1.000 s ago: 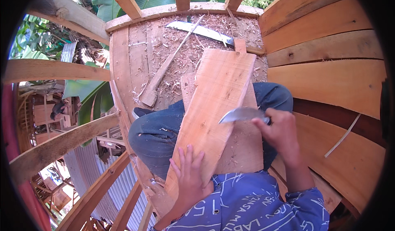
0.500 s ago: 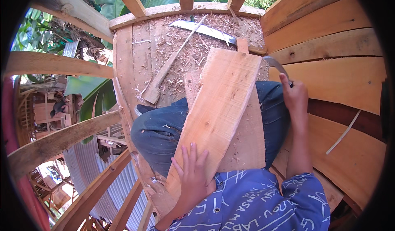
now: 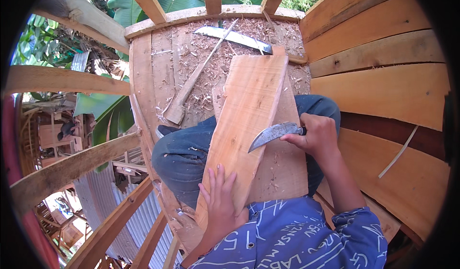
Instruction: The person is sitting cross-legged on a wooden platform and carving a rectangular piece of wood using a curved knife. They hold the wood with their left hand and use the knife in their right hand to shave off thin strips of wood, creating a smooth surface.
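Right hand (image 3: 318, 135) is clamped round the handle of a curved knife (image 3: 273, 134), blade tip on the right edge of the plank (image 3: 249, 125), which lies across the lap w/ its far end toward the shavings. Left hand (image 3: 221, 199) lies flat, fingers spread, pinning the plank's near end. To trim well: keep strokes shallow, along the grain, blade directed away from the pinning hand, and press firmly.
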### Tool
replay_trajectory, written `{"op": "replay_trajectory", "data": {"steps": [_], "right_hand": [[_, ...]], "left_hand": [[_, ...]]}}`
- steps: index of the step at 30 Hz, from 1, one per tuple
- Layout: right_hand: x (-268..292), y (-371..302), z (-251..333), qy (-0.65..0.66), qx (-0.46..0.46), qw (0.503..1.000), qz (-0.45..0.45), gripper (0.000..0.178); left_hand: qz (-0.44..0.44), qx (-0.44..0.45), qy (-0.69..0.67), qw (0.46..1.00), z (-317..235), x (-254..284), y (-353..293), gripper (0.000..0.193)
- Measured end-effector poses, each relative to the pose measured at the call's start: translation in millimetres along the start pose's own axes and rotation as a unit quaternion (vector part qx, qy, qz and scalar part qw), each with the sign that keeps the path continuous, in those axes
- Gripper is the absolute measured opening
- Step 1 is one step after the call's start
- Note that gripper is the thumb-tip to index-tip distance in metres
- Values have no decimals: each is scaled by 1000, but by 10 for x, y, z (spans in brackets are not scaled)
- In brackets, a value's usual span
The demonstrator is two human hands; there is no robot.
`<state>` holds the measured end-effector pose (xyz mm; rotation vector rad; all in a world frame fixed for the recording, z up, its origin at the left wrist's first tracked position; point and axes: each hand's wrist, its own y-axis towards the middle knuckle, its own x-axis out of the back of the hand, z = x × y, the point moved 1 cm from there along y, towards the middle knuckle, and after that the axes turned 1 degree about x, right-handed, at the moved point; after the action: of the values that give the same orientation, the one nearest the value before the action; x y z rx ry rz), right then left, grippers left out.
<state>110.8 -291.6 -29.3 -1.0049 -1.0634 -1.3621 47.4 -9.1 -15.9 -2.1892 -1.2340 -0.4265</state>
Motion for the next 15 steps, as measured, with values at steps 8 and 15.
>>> {"op": "replay_trajectory", "data": {"steps": [8,15], "right_hand": [[-117,170,-57,0,1,999,-41,74],[219,584,-876,73,-321,940,-93,73]], "left_hand": [[-12,8,-3,1000,-16,-13,18,88],[-5,-1,-4,1000,2,22,-85,85]]}}
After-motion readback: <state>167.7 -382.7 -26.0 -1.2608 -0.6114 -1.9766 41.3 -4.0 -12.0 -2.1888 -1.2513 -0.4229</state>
